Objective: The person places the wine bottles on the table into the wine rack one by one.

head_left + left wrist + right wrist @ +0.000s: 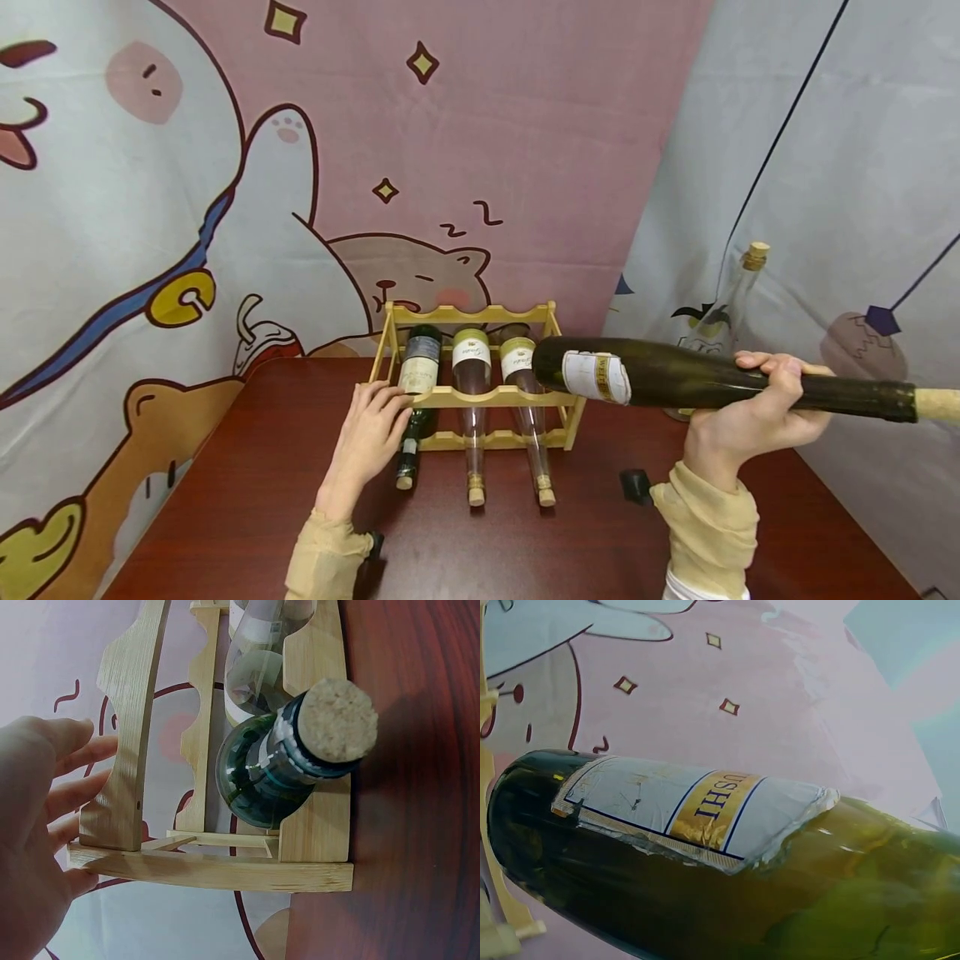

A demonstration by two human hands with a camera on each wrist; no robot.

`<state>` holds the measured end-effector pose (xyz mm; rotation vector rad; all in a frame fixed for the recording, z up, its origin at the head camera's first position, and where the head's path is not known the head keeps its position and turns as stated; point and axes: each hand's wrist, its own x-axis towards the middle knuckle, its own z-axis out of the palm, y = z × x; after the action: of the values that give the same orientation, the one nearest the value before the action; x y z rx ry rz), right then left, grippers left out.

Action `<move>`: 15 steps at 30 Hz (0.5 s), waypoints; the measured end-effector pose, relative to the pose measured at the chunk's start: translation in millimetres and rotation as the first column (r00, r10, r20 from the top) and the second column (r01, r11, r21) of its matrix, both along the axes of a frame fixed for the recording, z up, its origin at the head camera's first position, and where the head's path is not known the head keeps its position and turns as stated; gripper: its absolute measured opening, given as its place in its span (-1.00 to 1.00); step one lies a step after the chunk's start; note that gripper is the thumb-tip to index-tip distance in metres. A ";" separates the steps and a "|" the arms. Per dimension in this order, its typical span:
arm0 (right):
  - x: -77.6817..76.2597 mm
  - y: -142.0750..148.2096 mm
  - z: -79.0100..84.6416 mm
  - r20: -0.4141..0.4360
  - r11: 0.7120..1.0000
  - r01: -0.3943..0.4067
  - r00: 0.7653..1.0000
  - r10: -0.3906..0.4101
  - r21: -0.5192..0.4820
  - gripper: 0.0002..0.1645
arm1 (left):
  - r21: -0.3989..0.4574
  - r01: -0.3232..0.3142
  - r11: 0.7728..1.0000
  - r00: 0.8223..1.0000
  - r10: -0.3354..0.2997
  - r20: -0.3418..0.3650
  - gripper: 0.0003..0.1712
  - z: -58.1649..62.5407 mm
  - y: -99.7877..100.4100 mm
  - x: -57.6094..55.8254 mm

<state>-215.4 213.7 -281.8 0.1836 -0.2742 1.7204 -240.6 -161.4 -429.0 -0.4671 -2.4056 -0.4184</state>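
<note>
Dark olive glass makes up the corked wine bottle that the right hand holds, its grip closed around the narrowing neck. The bottle lies almost level in the air above the counter, cork end out to the right and base toward the wooden wine rack. From the head view the base overlaps the rack's right end; I cannot tell whether the two touch. A white paper label with a gold band wraps the body near the base, its edge ragged and lifting.

At the rack's left front corner, the left hand rests its fingers on the upper front rail; the grip is loose and wide, with the thumb apart from the wood in the left wrist view.

Three corked bottles lie side by side in the rack's lower tier, necks toward the person: a dark green wine bottle on the left, a clear middle bottle and a clear right-hand bottle. Behind the held bottle, a clear corked bottle stands on the counter, near a fabric backdrop printed with cartoon animals.
</note>
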 end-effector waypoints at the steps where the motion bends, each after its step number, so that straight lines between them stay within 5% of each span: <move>1: 1.4 -0.2 -0.5 -0.005 1.000 -0.010 1.000 0.010 -0.009 -0.82 | 0.001 -0.001 1.000 1.000 0.001 0.002 -0.82 -0.2 0.5 -0.1; 15: 12.0 -11.2 -13.6 -0.017 0.996 -0.088 0.996 0.088 -0.008 -0.81 | 0.006 -0.073 0.997 0.996 0.074 -0.047 -0.72 4.7 16.4 2.8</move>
<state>-203.4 202.5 -295.3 0.2068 -0.2495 1.8058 -237.8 -145.1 -424.3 -0.3812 -2.3677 -0.3761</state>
